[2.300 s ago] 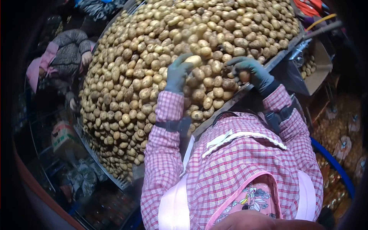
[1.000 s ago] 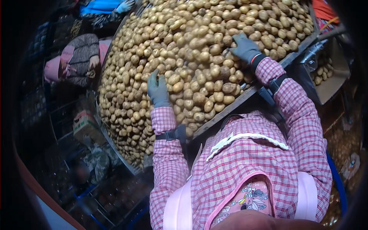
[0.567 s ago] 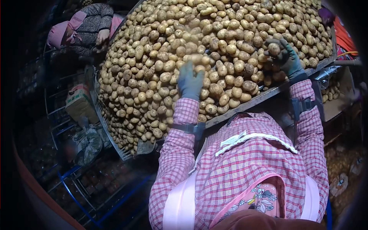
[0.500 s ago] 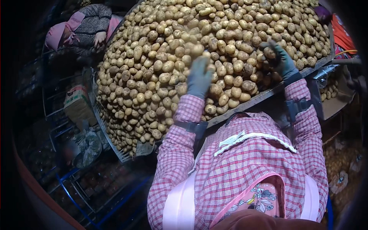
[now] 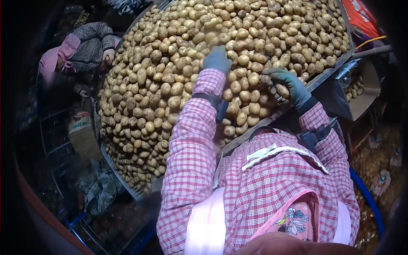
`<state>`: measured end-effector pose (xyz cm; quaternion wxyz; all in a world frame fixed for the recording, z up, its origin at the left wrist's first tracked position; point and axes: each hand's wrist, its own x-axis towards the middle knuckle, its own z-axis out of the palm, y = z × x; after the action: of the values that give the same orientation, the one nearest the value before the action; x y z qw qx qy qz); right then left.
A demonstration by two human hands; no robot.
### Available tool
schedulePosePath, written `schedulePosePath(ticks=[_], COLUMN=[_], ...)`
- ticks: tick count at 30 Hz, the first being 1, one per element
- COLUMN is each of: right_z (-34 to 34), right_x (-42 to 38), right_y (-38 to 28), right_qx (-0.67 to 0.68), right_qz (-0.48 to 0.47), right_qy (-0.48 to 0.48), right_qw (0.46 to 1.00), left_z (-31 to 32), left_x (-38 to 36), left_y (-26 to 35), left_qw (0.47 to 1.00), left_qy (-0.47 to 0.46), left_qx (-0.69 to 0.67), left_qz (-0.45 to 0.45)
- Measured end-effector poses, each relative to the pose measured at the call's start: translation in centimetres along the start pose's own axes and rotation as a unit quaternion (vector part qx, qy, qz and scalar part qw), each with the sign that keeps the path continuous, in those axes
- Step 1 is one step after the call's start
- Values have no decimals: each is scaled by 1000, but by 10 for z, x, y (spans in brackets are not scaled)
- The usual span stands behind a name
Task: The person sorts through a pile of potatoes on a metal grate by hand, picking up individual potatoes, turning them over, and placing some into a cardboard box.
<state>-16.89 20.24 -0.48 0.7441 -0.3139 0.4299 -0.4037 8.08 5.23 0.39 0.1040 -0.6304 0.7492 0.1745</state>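
Note:
A large heap of small, soil-marked potatoes [image 5: 170, 76] fills a wide tray with a metal rim [image 5: 329, 74]. My left hand [image 5: 217, 59], in a grey-green glove, reaches onto the middle of the heap; its fingers are hidden and blurred, so what it holds cannot be made out. Near the tray's front edge is my right hand [image 5: 290, 85], also gloved, with fingers curled round a potato [image 5: 282, 90]. More potatoes lie just left of its fingertips. Both my sleeves are pink checked cloth with dark bands.
Another person [image 5: 87, 49] in a pink head covering is at the heap's left side, a hand at its edge. A carton [image 5: 83, 138] stands at left. An open box with potatoes [image 5: 361, 95] is at right, near a blue hose [image 5: 369, 202] and an orange-red cloth [image 5: 360, 19].
My left hand has moved farther up the heap. My right hand has shifted left and down, its fingers now curled round a potato. The whole view has shifted a little.

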Motion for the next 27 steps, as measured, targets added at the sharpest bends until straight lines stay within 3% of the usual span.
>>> schedulePosePath(ticks=[2, 3, 4, 5, 7, 8, 10, 13, 14, 17, 18, 19, 20, 21, 23, 24, 27], right_z=[-6, -5, -2, 1, 10, 15, 32, 49, 41, 39, 34, 27, 22, 22, 25, 23, 19], right_x=[0, -5, -8, -7, -2, 2, 9, 7, 11, 5, 4, 6, 7, 5, 2, -2, -18], right_y=[7, 5, 2, -1, -1, -1, -4, -12, -5, -10, -7, -2, 4, 8, 14, 17, 9], right_qx=[-265, -334, -358, -360, -282, -216, 23, -11, -26, -26, -99, -170, -240, -164, -8, -20, 86], right_qz=[-192, -239, -256, -262, -225, -193, -32, -77, -83, -7, -56, -105, -153, -113, -32, -50, 102], right_qy=[-10, -15, -27, -33, -41, -40, -38, -35, -58, -27, -44, -60, -75, -57, -23, -11, 1], right_qw=[945, 912, 898, 895, 932, 956, 998, 996, 994, 999, 993, 978, 956, 978, 999, 998, 991], left_z=[8, 12, -21, -27, -16, -10, -5, -3, 3, -2, 3, 7, 12, 13, 6, 5, 37], left_x=[11, 14, -23, -43, -56, -63, -83, -106, -102, -110, -108, -104, -103, -103, -123, -127, -119], left_y=[-14, -18, -1, 7, -5, -3, 7, 31, 32, 23, 21, 20, 22, 27, 57, 63, 61], left_qw=[987, 972, 751, 605, 552, 558, 576, 623, 606, 768, 844, 886, 888, 889, 830, 846, 855], left_qy=[9, 6, -89, -92, -138, -156, -178, -172, -185, -126, -31, 65, 76, 88, -53, -46, 19], left_qx=[-157, -233, -649, -774, -818, -813, -798, -761, -774, -627, -528, -408, -390, -372, -547, -523, -511], left_qz=[17, 27, -83, -161, -80, -57, -13, 55, -1, -35, 87, 208, 231, 253, 97, 94, 90])
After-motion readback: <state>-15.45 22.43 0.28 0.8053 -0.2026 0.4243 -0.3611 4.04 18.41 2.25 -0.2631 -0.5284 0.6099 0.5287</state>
